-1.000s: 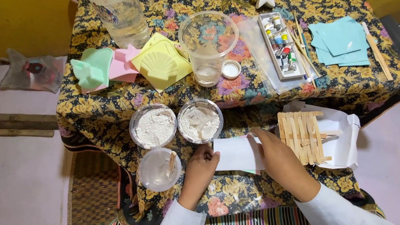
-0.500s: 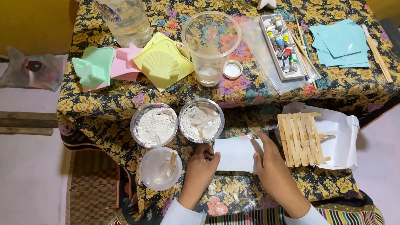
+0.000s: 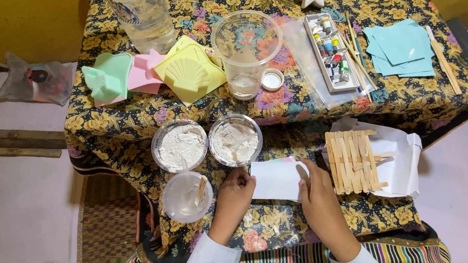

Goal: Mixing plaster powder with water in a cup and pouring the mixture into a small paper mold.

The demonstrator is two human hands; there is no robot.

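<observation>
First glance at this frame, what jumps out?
Both hands at the near edge: the left hand and right hand hold a white folded paper between them. Just beyond sit two round tubs of white powder, with a raft of wooden sticks on paper to the right. Farther back, pastel shell-shaped moulds stand out on the floral tablecloth.

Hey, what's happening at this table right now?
A person sits at a floral-clothed table, holding a white sheet of paper flat with both hands: left hand at its left edge, right hand at its right. Just beyond are two tubs of white powder, a cup with a stick, and a raft of wooden sticks to the right.
</observation>
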